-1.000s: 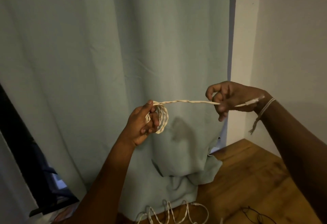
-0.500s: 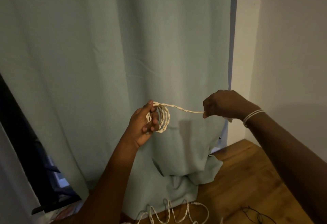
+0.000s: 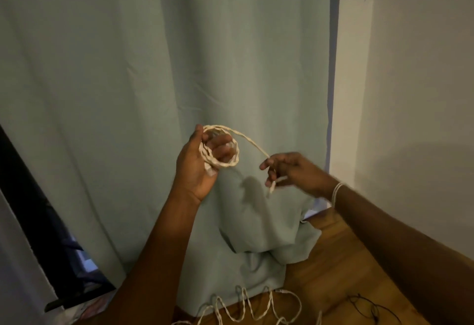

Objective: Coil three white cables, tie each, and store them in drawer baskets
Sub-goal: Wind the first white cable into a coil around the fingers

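Note:
A white twisted cable is wound into a small coil around the fingers of my left hand, held up in front of the curtain. Its free tail arcs right and down to my right hand, which pinches it near the end, with the tip hanging below the fingers. Another white cable lies in loose waves on the wooden floor at the bottom of the view. No drawer baskets are in sight.
A pale green curtain fills the background and bunches on the wooden floor. A white wall stands on the right. A thin black wire lies at the lower right. A dark object leans at the left.
My right hand has dropped lower and closer to the coil, so the taut straight tail now curves in a slack arc. The left hand tilted, showing the coil's opening.

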Demonstrator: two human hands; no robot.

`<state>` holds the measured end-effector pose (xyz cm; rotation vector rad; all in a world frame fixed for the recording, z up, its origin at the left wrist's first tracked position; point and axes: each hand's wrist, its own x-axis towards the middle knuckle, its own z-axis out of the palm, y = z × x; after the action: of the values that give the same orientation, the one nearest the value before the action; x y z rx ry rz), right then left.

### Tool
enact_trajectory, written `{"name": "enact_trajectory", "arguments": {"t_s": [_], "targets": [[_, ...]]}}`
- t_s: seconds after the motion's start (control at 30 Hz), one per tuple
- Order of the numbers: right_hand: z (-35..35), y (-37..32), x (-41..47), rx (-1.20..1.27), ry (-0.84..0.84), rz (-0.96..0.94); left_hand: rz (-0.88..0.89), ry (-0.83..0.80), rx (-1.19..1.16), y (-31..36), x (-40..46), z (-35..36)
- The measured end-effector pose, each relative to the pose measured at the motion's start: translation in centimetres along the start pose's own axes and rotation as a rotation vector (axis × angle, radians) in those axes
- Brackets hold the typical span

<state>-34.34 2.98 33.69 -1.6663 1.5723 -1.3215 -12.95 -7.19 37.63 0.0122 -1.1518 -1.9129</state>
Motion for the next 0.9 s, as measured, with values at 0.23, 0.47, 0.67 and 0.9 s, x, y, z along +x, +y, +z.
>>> {"name": "enact_trajectory", "arguments": {"t_s": [0.23,0.47,0.67,0.9], "targets": [[8.2,-1.1,-1.3,-0.578,-0.091,0.007,0.295,-0.043,0.749,-2.2,0.8,-0.1],[3.7,-6.8,-2.1,-0.96,0.047,-0.412,0.096,-0.152,1.298,-4.3,0.1,-2.9],[1.9,-5.2,-0.5,-0.481,0.267,-0.586,-0.053,-0.23,0.605,-5.5,-1.0,-1.1],[5.3,-2.8,-1.1,0.225,0.386,-0.221,-0.101,-0.319,0.192,-6.9,-0.7,1.1]]}}
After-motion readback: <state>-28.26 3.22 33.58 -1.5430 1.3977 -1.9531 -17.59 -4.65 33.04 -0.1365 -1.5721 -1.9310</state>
